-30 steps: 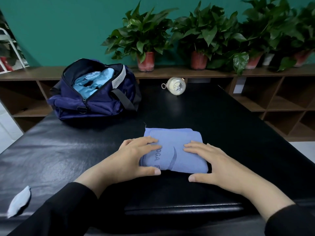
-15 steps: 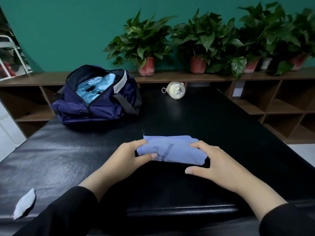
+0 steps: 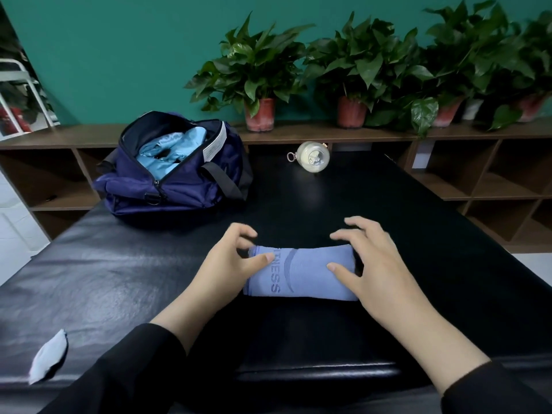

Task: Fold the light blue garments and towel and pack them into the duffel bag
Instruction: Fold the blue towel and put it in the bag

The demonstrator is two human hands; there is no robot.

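Head view: I see the towel [image 3: 300, 273] folded into a thick roll on the black counter [image 3: 119, 270], near its front edge, with my left hand [image 3: 227, 264] at its left end, thumb on top and fingers [image 3: 243, 234] curled behind it. My right hand [image 3: 370, 264] covers the right end, thumb pressed on the cloth, fingers arched loosely over the far side. The duffel bag [image 3: 179, 180] sits unzipped at the back left, well apart, light blue garments [image 3: 170, 150] showing inside.
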